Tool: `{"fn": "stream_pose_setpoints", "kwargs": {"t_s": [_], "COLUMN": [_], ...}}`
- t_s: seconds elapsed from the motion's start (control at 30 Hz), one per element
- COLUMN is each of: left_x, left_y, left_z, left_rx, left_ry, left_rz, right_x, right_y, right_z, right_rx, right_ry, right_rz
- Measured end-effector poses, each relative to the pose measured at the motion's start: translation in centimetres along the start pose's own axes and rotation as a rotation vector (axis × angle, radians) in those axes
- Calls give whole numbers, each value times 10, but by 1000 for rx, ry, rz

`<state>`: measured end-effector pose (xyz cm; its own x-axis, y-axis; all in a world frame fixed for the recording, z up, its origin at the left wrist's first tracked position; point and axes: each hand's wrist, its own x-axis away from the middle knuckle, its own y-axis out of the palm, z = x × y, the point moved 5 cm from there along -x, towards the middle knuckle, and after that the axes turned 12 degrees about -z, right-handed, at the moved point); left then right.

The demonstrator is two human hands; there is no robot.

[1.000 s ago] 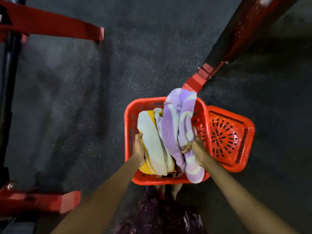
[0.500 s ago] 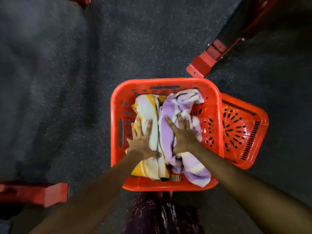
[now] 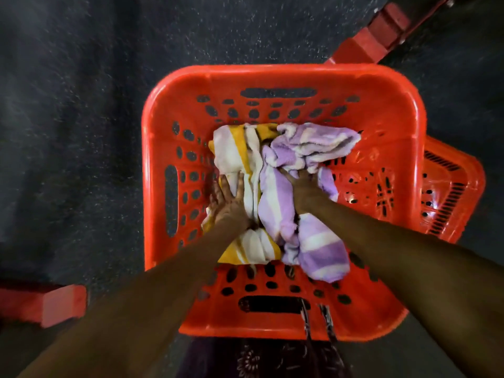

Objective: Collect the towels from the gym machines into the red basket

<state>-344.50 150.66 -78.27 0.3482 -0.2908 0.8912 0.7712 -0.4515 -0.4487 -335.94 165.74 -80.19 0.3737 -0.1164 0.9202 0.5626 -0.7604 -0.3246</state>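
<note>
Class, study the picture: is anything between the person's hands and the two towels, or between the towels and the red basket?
Nothing visible. The left hand presses flat on the yellow-striped towel and the right hand on the purple-striped towel. Both towels already lie inside the red basket.

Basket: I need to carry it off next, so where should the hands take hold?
Probably by the slot handles in the basket: one in the far wall, one in the near wall. Reach from above, fingers hooked through. A third slot shows in the left wall.
</note>
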Motion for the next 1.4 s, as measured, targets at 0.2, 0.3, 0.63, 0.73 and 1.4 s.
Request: {"fn": "stream_pose_setpoints", "kwargs": {"t_s": [0.2, 0.3, 0.63, 0.73, 1.4], "left_x": [11, 37, 176, 232, 608], "left_y": [-7, -20, -149, -208, -452], "left_z": [3, 1, 32, 46, -20], "left_rx": [23, 74, 554, 897, 1311], "left_ry": [-39, -33, 249, 311, 674], "left_rz": [-50, -108, -30, 80, 498], "right_x": [26, 52, 202, 267, 657], "right_y": [-8, -14, -106, -155, -327], "right_z": [-12, -19, -62, -92, -301], "right_rx": [12, 0, -556, -794, -783], "right_ry": [22, 31, -130, -205, -751], "right_rz": [-5, -46, 157, 254, 506]}}
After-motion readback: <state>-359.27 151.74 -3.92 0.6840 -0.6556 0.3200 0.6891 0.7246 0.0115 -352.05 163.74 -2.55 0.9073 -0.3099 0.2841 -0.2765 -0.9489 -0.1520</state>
